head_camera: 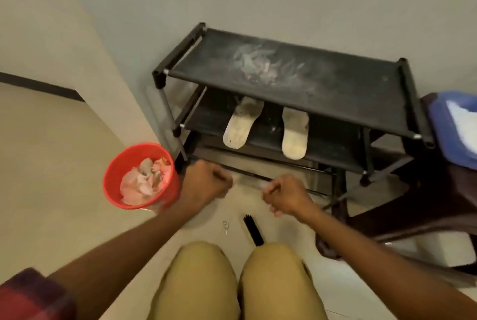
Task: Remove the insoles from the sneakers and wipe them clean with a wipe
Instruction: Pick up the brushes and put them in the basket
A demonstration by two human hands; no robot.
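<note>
Two dirty whitish insoles lie side by side on the middle shelf of a black shoe rack point(402, 128), the left insole point(240, 126) angled and the right insole point(295, 136) straight, heels toward me. My left hand point(206, 182) and my right hand point(286, 195) hover low in front of the rack's bottom rail, apart from the insoles. Both have the fingers curled into loose fists, and I see nothing held in either. A blue tub point(446, 126) with something white inside stands at the right.
A red bucket point(113, 180) with crumpled pinkish wipes stands on the floor left of the rack. A dark brown chair point(438, 206) carries the blue tub. A black comb-like object point(253, 229) and a small metal item point(226, 225) lie before my knees. The rack's top shelf is dusty.
</note>
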